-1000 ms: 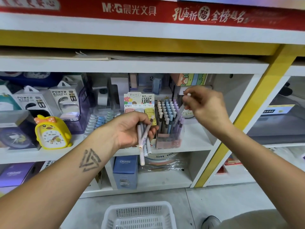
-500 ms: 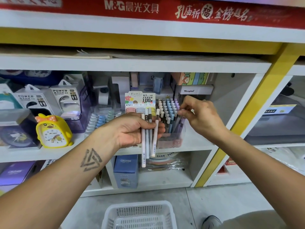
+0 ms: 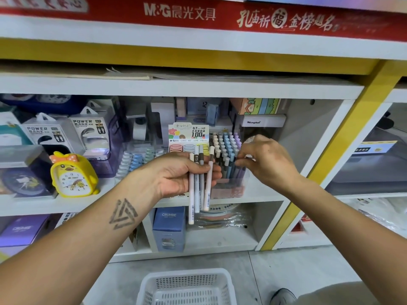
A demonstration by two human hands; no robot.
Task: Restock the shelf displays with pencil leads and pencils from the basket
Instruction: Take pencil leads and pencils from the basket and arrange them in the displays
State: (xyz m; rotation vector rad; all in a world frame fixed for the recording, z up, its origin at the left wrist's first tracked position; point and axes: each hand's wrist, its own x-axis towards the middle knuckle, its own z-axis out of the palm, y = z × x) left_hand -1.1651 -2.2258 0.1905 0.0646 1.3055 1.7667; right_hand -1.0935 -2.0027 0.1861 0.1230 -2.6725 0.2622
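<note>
A person's left hand [image 3: 178, 172] is gripping four mechanical pencils [image 3: 199, 183] while the right hand [image 3: 267, 161] is pinching one pencil in the clear display box [image 3: 229, 186].

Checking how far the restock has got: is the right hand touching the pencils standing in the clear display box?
Touching. The head view shows the right hand with its fingertips on the pencils in the clear display box, no gap visible.

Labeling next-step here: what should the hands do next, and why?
Probably: right hand finishes seating its pencil in the pencil display, then takes another from the left hand, which holds about four pencils upright just beside it.
</note>
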